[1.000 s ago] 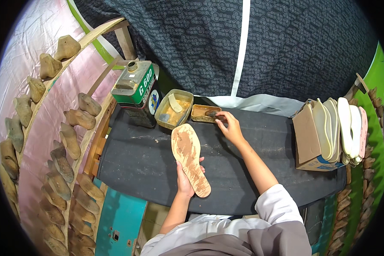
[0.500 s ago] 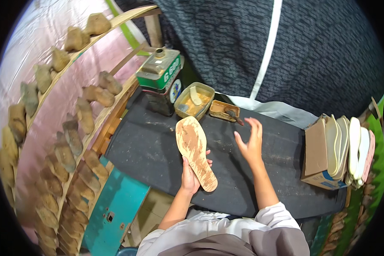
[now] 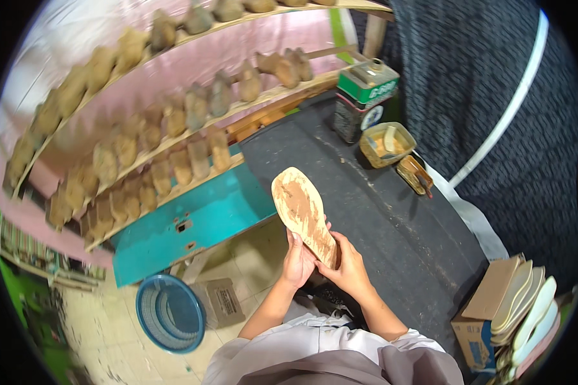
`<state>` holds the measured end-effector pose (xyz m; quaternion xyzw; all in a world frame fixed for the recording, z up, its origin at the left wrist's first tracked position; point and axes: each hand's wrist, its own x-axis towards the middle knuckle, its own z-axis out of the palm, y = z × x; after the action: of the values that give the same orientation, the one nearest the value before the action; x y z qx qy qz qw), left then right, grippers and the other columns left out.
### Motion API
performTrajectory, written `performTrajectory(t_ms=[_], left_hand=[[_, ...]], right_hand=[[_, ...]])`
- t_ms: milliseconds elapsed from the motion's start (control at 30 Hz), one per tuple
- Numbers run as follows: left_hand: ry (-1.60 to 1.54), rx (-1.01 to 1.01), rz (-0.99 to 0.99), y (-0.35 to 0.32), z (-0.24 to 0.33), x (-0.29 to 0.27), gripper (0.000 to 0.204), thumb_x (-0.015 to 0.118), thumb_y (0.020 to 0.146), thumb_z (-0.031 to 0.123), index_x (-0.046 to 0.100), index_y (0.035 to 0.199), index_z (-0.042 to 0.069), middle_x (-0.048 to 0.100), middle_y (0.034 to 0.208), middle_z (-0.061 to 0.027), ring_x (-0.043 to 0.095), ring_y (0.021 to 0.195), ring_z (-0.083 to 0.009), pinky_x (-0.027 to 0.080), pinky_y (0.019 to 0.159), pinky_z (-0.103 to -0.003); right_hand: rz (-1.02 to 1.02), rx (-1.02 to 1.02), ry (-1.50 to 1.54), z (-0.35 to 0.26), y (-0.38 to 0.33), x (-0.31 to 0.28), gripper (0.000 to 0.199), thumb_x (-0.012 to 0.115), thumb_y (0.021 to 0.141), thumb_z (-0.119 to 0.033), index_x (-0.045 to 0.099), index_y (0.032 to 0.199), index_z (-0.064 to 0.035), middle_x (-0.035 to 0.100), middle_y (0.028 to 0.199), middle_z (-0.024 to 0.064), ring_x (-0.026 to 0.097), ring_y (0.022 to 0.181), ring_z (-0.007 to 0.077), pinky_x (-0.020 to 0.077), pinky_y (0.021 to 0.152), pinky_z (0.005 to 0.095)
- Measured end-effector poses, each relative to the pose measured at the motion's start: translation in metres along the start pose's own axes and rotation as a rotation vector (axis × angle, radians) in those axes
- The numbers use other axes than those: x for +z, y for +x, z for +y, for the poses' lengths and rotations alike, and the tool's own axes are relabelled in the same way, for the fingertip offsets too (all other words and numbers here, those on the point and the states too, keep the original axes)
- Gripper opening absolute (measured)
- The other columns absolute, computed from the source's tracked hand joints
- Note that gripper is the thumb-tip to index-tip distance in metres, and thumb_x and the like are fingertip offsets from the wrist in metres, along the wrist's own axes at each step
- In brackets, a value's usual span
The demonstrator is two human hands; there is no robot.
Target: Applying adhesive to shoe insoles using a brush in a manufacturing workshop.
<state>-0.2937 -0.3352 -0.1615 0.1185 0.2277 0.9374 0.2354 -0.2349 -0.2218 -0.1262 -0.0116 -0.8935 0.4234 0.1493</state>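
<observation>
A pale shoe insole [image 3: 300, 200] with brown smears over its face is held up between both my hands, above the near left edge of the black table [image 3: 366, 221]. My left hand [image 3: 297, 262] grips its left side near the middle, thumb on the near face and fingers behind. With thumb and fingers, my right hand [image 3: 347, 264] pinches the narrow lower end. Toward the back of the table stand a green and black metal can [image 3: 366, 96], a tub [image 3: 386, 145] with a pale piece inside and a small tray [image 3: 416, 176] with a dark-handled tool.
Wooden shoe lasts [image 3: 196, 106] line the curved shelves on the left, above a turquoise panel [image 3: 199, 205]. On the floor are a blue basket [image 3: 170, 314] and a cardboard box [image 3: 218, 301]. Another box [image 3: 488, 321], packed with several insoles, sits at the table's right end.
The view has swung left, bringing the basket and floor into sight. My right hand, apart and open before, has come in and taken hold of the insole's lower end.
</observation>
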Motion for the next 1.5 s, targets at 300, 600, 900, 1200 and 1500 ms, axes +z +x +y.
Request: performTrajectory(t_ms=[300, 600, 900, 1200, 1500], left_hand=[[0.063, 0.239, 0.489, -0.128, 0.023, -0.031, 0.050, 0.042, 0.095, 0.024, 0.019, 0.138, 0.011, 0.038, 0.131, -0.0097, 0.045, 0.116, -0.0217, 0.038, 0.097, -0.038], [0.083, 0.606, 0.875, -0.245, 0.087, -0.081, 0.045, 0.047, 0.093, 0.021, 0.031, 0.133, 0.006, 0.053, 0.116, -0.0076, 0.056, 0.100, -0.0175, 0.045, 0.085, -0.033], [-0.019, 0.822, 1.092, -0.357, 0.161, -0.151, 0.039, 0.043, 0.095, 0.017, 0.033, 0.131, 0.007, 0.053, 0.118, -0.0095, 0.057, 0.102, -0.0217, 0.049, 0.085, -0.035], [-0.077, 0.846, 1.152, -0.429, 0.186, -0.246, 0.049, 0.047, 0.092, 0.011, 0.026, 0.136, 0.010, 0.051, 0.119, -0.0121, 0.055, 0.105, -0.0220, 0.048, 0.085, -0.037], [0.050, 0.752, 1.628, -0.464, 0.160, -0.363, 0.054, 0.048, 0.089, 0.011, 0.025, 0.138, 0.011, 0.046, 0.125, -0.0150, 0.054, 0.102, -0.0192, 0.047, 0.084, -0.030]], right_hand=[[-0.329, -0.076, 0.043, -0.028, -0.057, 0.062, 0.060, 0.078, 0.064, -0.017, 0.043, 0.111, -0.0012, 0.060, 0.096, 0.0183, 0.063, 0.083, 0.0292, 0.0505, 0.068, 0.0330], [-0.649, -0.384, 0.119, -0.097, -0.086, 0.180, 0.060, 0.078, 0.062, -0.016, 0.044, 0.108, 0.0010, 0.048, 0.104, 0.0187, 0.051, 0.097, 0.0340, 0.0440, 0.082, 0.0383], [-0.871, -0.671, 0.003, -0.162, -0.128, 0.330, 0.059, 0.080, 0.058, -0.026, 0.048, 0.101, -0.0018, 0.053, 0.091, 0.0154, 0.054, 0.089, 0.0336, 0.0445, 0.071, 0.0400], [-1.109, -0.686, -0.023, -0.161, -0.154, 0.475, 0.064, 0.080, 0.059, -0.030, 0.047, 0.107, -0.0025, 0.056, 0.099, 0.0169, 0.055, 0.093, 0.0352, 0.0452, 0.076, 0.0405], [-1.287, -0.698, -0.055, -0.084, -0.185, 0.626, 0.068, 0.081, 0.057, -0.022, 0.044, 0.109, -0.0016, 0.054, 0.104, 0.0202, 0.052, 0.096, 0.0388, 0.0435, 0.081, 0.0427]])
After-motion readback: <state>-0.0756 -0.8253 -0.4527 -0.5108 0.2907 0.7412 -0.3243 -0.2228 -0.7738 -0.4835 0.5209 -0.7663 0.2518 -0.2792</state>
